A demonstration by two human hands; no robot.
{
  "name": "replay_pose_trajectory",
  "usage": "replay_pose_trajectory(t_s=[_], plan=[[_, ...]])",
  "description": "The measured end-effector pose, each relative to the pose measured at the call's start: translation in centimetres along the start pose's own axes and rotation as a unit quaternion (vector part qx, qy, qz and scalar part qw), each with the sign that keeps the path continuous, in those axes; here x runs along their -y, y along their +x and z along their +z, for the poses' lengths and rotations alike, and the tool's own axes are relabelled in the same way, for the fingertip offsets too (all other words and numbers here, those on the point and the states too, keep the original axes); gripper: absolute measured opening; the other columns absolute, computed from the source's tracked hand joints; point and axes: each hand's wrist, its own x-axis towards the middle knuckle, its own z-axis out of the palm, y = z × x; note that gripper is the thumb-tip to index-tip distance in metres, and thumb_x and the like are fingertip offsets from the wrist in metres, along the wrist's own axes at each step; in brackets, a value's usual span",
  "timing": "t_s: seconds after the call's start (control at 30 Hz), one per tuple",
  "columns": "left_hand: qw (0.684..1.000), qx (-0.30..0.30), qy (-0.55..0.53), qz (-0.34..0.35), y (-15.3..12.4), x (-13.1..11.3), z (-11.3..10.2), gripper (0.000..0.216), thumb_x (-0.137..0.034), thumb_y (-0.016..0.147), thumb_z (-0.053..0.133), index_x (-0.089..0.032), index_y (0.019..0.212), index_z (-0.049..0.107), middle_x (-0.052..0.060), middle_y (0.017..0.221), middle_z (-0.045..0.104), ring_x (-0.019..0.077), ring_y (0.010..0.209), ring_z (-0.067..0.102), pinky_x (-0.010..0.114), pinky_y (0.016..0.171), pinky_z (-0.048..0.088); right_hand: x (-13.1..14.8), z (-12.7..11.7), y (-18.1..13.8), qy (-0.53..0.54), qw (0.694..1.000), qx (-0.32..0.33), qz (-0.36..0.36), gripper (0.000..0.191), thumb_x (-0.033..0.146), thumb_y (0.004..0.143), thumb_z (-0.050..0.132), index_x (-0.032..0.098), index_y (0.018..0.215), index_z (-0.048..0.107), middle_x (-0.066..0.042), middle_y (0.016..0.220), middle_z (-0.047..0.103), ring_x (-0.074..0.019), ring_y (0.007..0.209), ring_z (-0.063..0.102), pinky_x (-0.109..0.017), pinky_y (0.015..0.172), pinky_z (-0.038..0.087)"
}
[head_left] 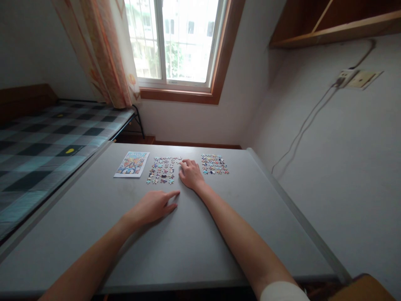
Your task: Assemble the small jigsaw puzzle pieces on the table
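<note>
My left hand (154,206) rests flat on the grey table (188,242), fingers stretched toward the right, holding nothing. My right hand (191,174) lies farther out, fingers curled at the right edge of a spread of loose puzzle pieces (162,170); its fingertips touch a piece near the top of that spread, and I cannot tell whether it grips it. A second patch of puzzle pieces (214,164) lies just right of the right hand. A colourful reference picture (132,164) lies to the left of the pieces.
A bed with a checked cover (40,146) runs along the table's left side. A window with a curtain (109,54) is behind. The wall on the right carries a socket with cables (351,77) and a wooden shelf (332,25).
</note>
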Motion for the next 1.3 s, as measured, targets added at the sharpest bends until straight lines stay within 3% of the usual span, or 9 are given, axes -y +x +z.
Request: replay_pose_trajectory(t_s=[0.3, 0.47, 1.3], plan=[[1.0, 0.004, 0.0, -0.002, 0.0, 0.1, 0.0, 0.046, -0.045, 0.088, 0.04, -0.027, 0.13, 0.051, 0.003, 0.071, 0.068, 0.0188, 0.066, 0.062, 0.026, 0.064, 0.042, 0.7, 0.9, 2.6, -0.023, 1.0, -0.017, -0.007, 0.031, 0.022, 0.087, 0.044, 0.019, 0.113, 0.061, -0.009, 0.114, 0.056, -0.0244, 0.106, 0.041, -0.04, 0.092, 0.033], [1.0, 0.004, 0.005, -0.001, -0.1, -0.1, -0.1, 0.045, -0.044, 0.088, 0.04, -0.028, 0.129, 0.051, 0.003, 0.071, 0.068, 0.0189, 0.066, 0.062, 0.026, 0.064, 0.042, 0.8, 1.2, 3.4, -0.016, 0.998, 0.009, -0.065, 0.026, 0.023, 0.088, 0.044, 0.021, 0.102, 0.066, -0.007, 0.114, 0.057, -0.0236, 0.106, 0.039, -0.038, 0.091, 0.033], [1.0, -0.002, 0.013, 0.006, -0.1, -0.1, 0.0, 0.045, -0.045, 0.089, 0.04, -0.028, 0.128, 0.052, 0.003, 0.07, 0.067, 0.0189, 0.066, 0.062, 0.025, 0.061, 0.04, 0.7, 1.3, 3.2, 0.006, 0.997, 0.012, -0.078, 0.028, 0.021, 0.086, 0.046, 0.02, 0.105, 0.066, -0.007, 0.116, 0.059, -0.0239, 0.112, 0.037, -0.04, 0.096, 0.033]])
